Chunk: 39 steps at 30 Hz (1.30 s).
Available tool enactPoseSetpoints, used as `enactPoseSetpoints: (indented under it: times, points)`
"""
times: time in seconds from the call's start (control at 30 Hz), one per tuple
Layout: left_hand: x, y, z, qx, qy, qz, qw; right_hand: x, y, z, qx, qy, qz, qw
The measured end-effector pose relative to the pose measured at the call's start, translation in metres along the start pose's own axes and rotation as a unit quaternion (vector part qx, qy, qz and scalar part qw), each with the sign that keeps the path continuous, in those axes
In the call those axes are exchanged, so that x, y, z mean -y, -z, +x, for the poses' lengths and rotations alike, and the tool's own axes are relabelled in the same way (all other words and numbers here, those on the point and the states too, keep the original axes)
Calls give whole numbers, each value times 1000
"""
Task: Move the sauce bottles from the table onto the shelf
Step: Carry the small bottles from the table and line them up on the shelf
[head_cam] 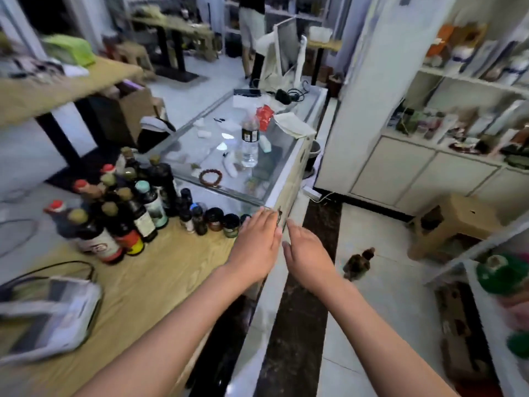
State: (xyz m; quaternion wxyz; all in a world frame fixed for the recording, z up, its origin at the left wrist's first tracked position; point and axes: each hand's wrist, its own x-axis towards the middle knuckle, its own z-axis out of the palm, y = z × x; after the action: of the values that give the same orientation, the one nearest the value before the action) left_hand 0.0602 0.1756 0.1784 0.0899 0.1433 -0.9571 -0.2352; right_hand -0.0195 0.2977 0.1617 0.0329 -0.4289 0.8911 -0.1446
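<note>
Several dark sauce bottles (126, 210) stand clustered on the wooden table (143, 282) at the left, with a row of small jars (223, 222) to their right. My left hand (257, 242) hovers over the table's right edge beside the jars, fingers straight, holding nothing. My right hand (306, 253) is next to it, past the table edge and above the floor, also flat and empty. A white shelf unit (469, 81) with packed goods stands at the right.
A glass display counter (234, 156) with a water bottle (249, 141) and a bead bracelet adjoins the table. A white bag (48, 316) lies on the table at the left. A cardboard box (452, 224) and a small animal (357, 262) are on the floor. A person stands far behind.
</note>
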Motion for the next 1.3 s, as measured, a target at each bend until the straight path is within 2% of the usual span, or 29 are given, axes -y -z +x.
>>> enactPoseSetpoints:
  times: [0.17,0.37,0.77,1.03,1.3]
  points:
    - [69,11,-19,-11,82,-29,996,55,-35,41,63,36,16,997]
    - [124,14,-24,-24,166,-66,984,89,-70,87,119,51,32,991]
    - [250,-3,56,-74,356,-107,925,94,-146,210,189,20,128,973]
    - [301,-35,111,-38,387,-84,918,86,-217,286,250,24,179,951]
    - [319,-55,124,-15,393,-27,919,79,-242,312,265,41,170,948]
